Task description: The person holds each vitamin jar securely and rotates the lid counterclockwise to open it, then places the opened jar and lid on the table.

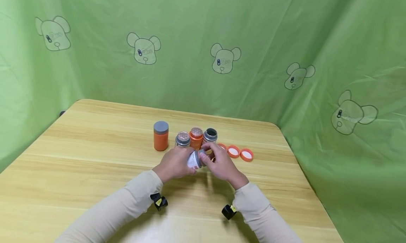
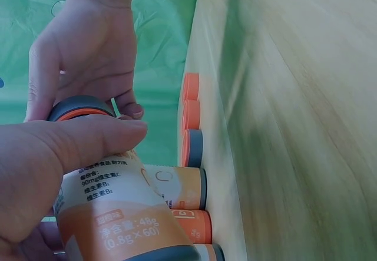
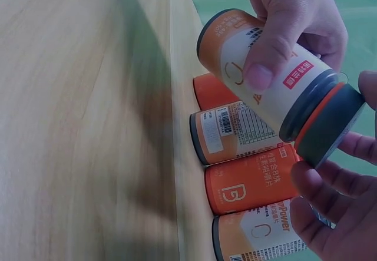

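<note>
On the green curtain [image 1: 184,10], five outlined bear heads are running in a line from left to right above one wooden table [image 1: 79,158]. Two beige sleeves are reaching in from below, and one small black camera is hanging at each of the two cuffs. Leftmost among five bottles, one orange bottle [image 1: 161,141] is standing upright with its grey cap on, well apart from the left hand. Next, the left hand [image 1: 176,162] is grasping one white-and-orange vitamin bottle [image 1: 192,161], thumb lying across the label, and is holding it tilted in front of three upright bottles. Those three are standing side by side: one grey-necked bottle [image 1: 183,140] is showing a foil seal, one orange vitamin B bottle [image 1: 196,137] in the middle is showing another, and one grey-rimmed bottle [image 1: 210,134] is showing a dark mouth. At the tilted bottle's right end, the right hand [image 1: 222,163] is pinching its single grey lid [image 3: 330,128], an orange ring showing beneath the edge. Rightmost, three orange-rimmed lids [image 1: 233,151] are lying in a row on the table, white liners facing up, the nearest to the bottles being partly covered by the right hand
</note>
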The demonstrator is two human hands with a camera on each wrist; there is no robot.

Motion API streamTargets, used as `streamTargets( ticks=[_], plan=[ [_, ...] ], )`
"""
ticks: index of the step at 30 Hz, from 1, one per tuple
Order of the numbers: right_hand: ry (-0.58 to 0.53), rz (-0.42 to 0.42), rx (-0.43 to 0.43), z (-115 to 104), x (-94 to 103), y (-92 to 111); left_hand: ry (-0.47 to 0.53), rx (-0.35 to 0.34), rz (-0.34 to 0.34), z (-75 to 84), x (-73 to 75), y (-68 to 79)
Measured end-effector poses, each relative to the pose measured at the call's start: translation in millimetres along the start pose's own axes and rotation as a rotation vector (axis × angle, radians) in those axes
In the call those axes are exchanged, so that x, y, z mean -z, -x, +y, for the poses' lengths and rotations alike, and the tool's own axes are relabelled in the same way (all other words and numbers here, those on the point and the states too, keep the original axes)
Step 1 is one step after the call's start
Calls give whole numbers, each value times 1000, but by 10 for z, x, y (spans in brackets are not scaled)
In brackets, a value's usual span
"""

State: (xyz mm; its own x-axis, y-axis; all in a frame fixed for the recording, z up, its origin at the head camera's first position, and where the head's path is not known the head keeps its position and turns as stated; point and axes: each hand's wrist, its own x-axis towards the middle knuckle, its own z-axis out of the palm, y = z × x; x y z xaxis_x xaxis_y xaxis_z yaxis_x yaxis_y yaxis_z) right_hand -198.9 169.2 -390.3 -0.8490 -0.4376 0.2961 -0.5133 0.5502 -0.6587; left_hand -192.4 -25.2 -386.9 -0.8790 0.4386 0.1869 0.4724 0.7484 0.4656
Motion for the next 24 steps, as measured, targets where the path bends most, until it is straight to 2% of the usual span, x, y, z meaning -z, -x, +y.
streamTargets(
  ticks=[18, 24],
  plan=[
    [-62, -41, 56, 15, 18, 12, 13, 11, -4, -1, -16, -21],
    [0, -21, 4, 13, 31, 5, 11, 15, -3, 6, -14, -31]
  ],
)
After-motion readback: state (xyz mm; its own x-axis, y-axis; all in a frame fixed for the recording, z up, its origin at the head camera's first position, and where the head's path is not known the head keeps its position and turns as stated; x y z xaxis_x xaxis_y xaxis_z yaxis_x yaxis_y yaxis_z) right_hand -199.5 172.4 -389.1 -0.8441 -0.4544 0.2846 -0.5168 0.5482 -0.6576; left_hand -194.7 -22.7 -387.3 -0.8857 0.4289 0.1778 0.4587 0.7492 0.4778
